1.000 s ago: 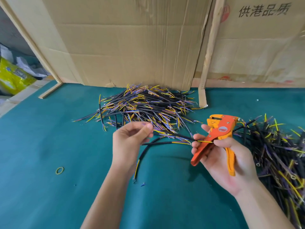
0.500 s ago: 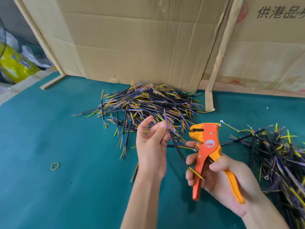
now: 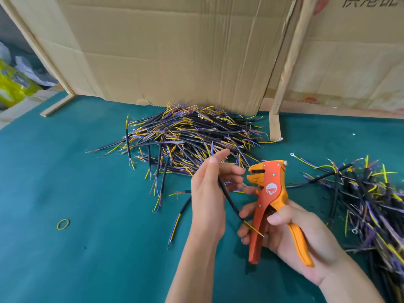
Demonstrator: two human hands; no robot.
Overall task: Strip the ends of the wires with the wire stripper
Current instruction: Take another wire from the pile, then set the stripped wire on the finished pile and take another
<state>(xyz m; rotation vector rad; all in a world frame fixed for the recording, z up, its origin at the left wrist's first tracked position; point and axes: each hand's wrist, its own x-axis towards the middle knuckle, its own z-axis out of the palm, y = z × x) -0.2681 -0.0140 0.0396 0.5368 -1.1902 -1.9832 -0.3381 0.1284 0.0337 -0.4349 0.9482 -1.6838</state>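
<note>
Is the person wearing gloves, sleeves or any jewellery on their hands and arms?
No. The left hand and right hand are bare, with no gloves, rings, watch or bracelets visible. Both forearms are uncovered to the frame's edge; no sleeves show. Fingernails look short and unpainted.

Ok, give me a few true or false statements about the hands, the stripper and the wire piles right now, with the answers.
1. The right hand grips the orange wire stripper. True.
2. The left hand holds a black cable. True.
3. The cable's end is clamped in the stripper's mouth. False: its yellow end hangs down beside the handles, clear of the mouth.
4. A yellow rubber band lies on the green mat. True.
5. Only one wire pile is on the mat. False: there is one pile at the cardboard and another at the right edge.
</note>
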